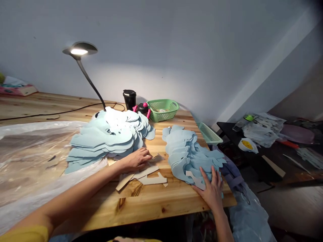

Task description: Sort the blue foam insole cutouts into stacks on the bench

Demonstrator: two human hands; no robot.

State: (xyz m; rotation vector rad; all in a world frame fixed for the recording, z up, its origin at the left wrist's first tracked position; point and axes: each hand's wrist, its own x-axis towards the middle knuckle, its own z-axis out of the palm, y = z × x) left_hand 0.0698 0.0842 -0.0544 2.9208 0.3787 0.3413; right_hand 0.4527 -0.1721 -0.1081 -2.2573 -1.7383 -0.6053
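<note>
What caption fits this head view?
Left hand picks at beige cutouts while right hand presses on blue foam pieces.

The wooden table holds a big pile of blue shapes just past the left hand. The right hand lies flat on a smaller blue pile. Tan card pieces lie between the hands. Clear plastic sheet covers the table left of the left hand. A lamp, black cup and green basket stand far behind.
</note>
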